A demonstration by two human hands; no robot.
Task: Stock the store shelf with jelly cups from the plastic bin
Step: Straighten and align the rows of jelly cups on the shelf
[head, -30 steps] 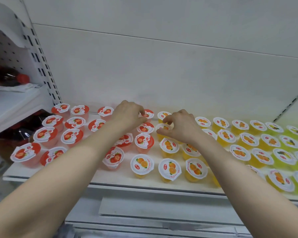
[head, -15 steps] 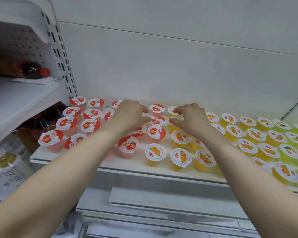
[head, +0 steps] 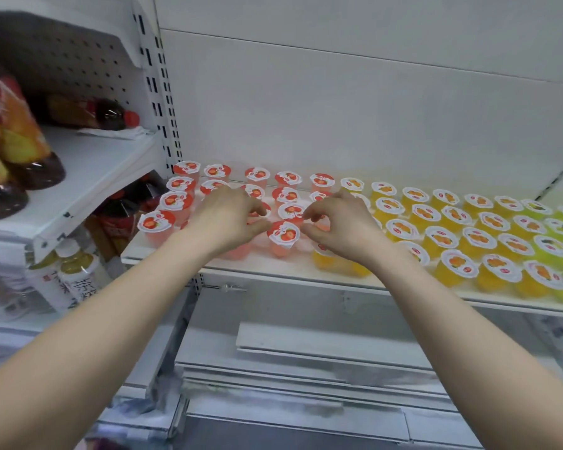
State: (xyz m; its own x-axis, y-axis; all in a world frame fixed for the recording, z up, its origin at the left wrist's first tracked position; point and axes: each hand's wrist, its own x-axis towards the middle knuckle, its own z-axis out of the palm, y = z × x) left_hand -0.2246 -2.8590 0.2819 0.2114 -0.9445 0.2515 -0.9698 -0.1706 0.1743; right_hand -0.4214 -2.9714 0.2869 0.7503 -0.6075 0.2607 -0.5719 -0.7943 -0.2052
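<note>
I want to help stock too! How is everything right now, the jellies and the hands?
red jelly cups: upright, sealed, in rows
orange jelly cups: upright, sealed, in rows
green jelly cups: upright, sealed, far right
front red cup: upright, between both hands
left hand: fingers curled, at that cup; grip unclear
right hand: fingers curled likewise; grip unclear
dark bottle: capped, lying on its side

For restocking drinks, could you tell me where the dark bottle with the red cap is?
Head view: the bottle lies on its side on the upper left shelf, behind the orange bottles, left of the slotted upright.
</note>
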